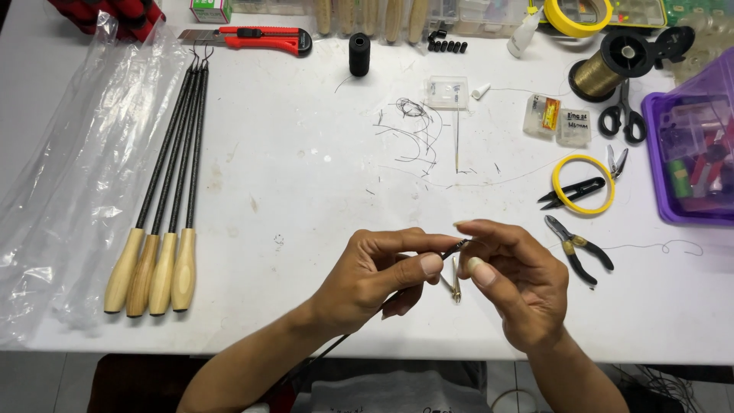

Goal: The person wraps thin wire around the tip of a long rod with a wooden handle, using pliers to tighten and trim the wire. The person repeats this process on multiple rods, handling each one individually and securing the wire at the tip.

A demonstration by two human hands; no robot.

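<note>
White worktable [306, 191]: left hand [375, 279] pinches thin black rod [428, 264], tip pointing up-right; right hand [520, 283] pinches its tip.

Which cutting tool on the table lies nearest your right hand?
The yellow-handled pliers, just beside the right hand. The black snips, black scissors and red utility knife lie farther up the table.

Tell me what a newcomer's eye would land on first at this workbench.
First, the two hands at bottom centre: the left hand and right hand pinch the tip of a thin black rod between them. Next, four finished rods with wooden handles lie side by side on the left of the white table, and a red utility knife sits at the top.
</note>
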